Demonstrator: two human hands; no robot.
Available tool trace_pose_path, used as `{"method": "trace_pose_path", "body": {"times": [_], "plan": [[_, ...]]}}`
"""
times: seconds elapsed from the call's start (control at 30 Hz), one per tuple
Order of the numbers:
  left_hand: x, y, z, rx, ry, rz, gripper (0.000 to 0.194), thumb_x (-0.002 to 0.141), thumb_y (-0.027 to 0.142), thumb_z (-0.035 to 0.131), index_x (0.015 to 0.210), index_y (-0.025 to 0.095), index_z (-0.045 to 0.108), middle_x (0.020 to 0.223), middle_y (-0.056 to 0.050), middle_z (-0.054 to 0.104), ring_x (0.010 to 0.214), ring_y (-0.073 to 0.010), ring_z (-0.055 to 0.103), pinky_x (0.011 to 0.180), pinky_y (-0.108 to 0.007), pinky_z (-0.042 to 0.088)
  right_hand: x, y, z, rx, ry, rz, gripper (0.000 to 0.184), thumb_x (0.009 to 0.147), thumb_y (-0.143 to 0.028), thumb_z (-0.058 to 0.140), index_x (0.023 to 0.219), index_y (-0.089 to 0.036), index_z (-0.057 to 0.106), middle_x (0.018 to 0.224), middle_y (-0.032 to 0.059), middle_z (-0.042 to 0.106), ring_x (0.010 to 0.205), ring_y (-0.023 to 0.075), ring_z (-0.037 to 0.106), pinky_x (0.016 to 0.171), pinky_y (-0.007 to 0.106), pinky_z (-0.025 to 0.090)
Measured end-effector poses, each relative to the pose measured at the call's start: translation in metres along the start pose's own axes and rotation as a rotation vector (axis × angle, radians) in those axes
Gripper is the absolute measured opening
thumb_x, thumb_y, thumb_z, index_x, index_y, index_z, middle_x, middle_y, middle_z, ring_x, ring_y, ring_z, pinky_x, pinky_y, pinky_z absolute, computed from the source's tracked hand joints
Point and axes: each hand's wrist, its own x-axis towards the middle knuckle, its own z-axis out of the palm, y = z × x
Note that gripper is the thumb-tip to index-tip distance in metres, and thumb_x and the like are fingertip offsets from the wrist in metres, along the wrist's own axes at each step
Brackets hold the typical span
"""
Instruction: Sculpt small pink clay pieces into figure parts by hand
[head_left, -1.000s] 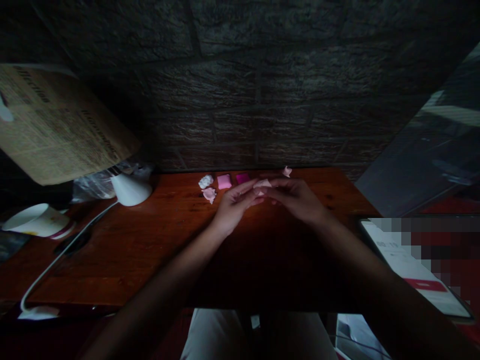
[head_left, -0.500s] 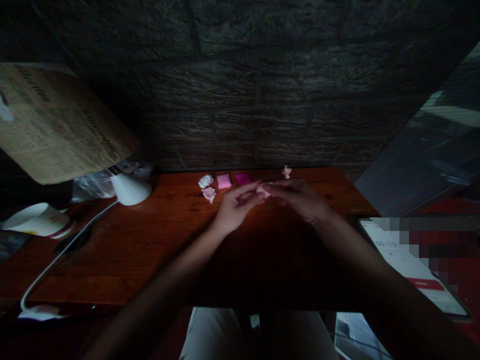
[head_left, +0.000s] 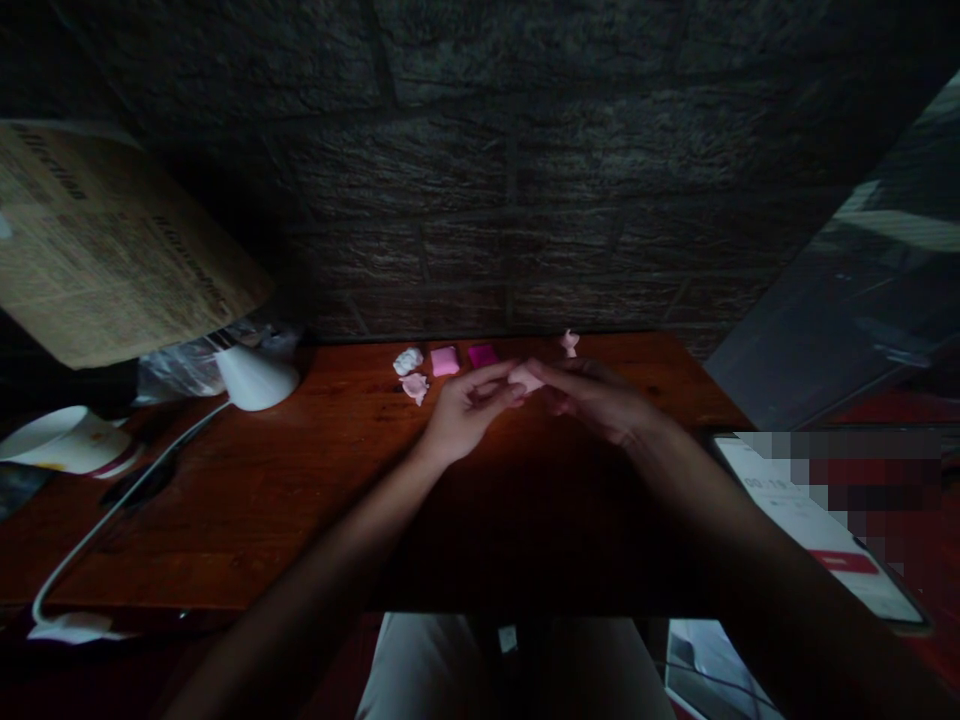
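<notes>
A pale pink lump of what looks like modelling clay is pinched between both hands above the table. My left hand grips its left side with thumb and fingers. From the right, my right hand presses on it, thumb and fingers closed. Behind my left hand lie a pink square piece and a magenta square piece, the latter partly hidden. A white lump and a torn pale pink piece rest left of these. One small pale pink piece sits beyond my right hand.
On the wooden table, a white cone-shaped lamp base with a cable and a paper cup stand at left. A printed paper shade hangs above. A tablet-like screen lies at right; a brick-patterned wall rises behind.
The fingers of my right hand have shifted over the pale pink clay, and more of it shows now. The whole view has moved slightly. The pieces on the table have stayed put.
</notes>
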Motion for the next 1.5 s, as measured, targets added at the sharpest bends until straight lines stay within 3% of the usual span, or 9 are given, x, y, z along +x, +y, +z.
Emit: {"method": "trace_pose_path", "body": {"times": [0.2,0.43,0.8,0.97,1.2,1.33,1.5], "plan": [[-0.002,0.000,0.001,0.112,0.030,0.023,0.039,0.068,0.007,0.087,0.103,0.022,0.081,0.095,-0.005,0.082,0.087,-0.0193,0.076,0.093,-0.035,0.060,0.000,0.000,0.003,-0.052,0.044,-0.018,0.022,0.071,-0.046,0.086,0.079,-0.026,0.084,0.078,0.0007,0.075,0.059,0.0086,0.046,0.052,0.024,0.035],[-0.003,-0.003,-0.001,0.187,0.042,0.060,0.036,0.069,0.010,0.086,0.101,0.026,0.081,0.089,-0.004,0.081,0.083,-0.0192,0.074,0.090,-0.036,0.059,0.000,0.001,0.007,-0.060,0.058,-0.018,0.022,0.064,-0.043,0.090,0.077,-0.026,0.084,0.074,0.0002,0.075,0.060,0.0098,0.050,0.053,0.024,0.035],[-0.005,-0.004,-0.003,0.320,0.004,0.164,0.035,0.075,0.018,0.084,0.109,0.028,0.080,0.091,-0.003,0.081,0.083,-0.0197,0.073,0.090,-0.036,0.059,0.000,0.002,0.009,-0.064,0.056,-0.057,0.022,0.066,-0.044,0.089,0.077,-0.026,0.083,0.078,0.0012,0.076,0.064,0.0110,0.056,0.055,0.023,0.040],[-0.004,-0.004,-0.003,0.329,0.000,0.204,0.030,0.077,0.017,0.083,0.106,0.025,0.080,0.098,-0.005,0.081,0.088,-0.0193,0.075,0.089,-0.033,0.060,0.000,0.000,0.003,0.051,0.049,0.049,0.030,0.067,-0.050,0.089,0.075,-0.023,0.081,0.072,0.0003,0.071,0.057,0.0082,0.050,0.051,0.022,0.040],[0.000,-0.012,-0.010,0.539,-0.070,0.422,0.030,0.084,0.016,0.076,0.114,0.019,0.076,0.105,-0.007,0.081,0.087,-0.0179,0.077,0.081,-0.032,0.065,0.002,0.005,-0.003,0.093,0.094,0.077,0.028,0.068,-0.047,0.090,0.077,-0.022,0.081,0.076,0.0012,0.071,0.059,0.0075,0.049,0.052,0.022,0.039],[0.001,-0.014,-0.011,0.556,-0.075,0.454,0.031,0.085,0.016,0.075,0.116,0.020,0.074,0.103,-0.006,0.082,0.086,-0.0172,0.078,0.080,-0.030,0.065,0.003,0.005,-0.002,0.129,0.098,0.114,0.034,0.066,-0.052,0.090,0.073,-0.021,0.079,0.065,-0.0012,0.064,0.055,0.0074,0.046,0.050,0.022,0.038],[0.000,-0.014,-0.011,0.555,-0.081,0.452,0.034,0.084,0.019,0.078,0.117,0.019,0.074,0.100,-0.007,0.082,0.083,-0.0172,0.078,0.079,-0.030,0.066,0.004,0.004,-0.001,0.120,0.094,0.084,0.037,0.063,-0.051,0.092,0.074,-0.018,0.079,0.067,-0.0005,0.065,0.056,0.0064,0.046,0.048,0.021,0.035]]}}
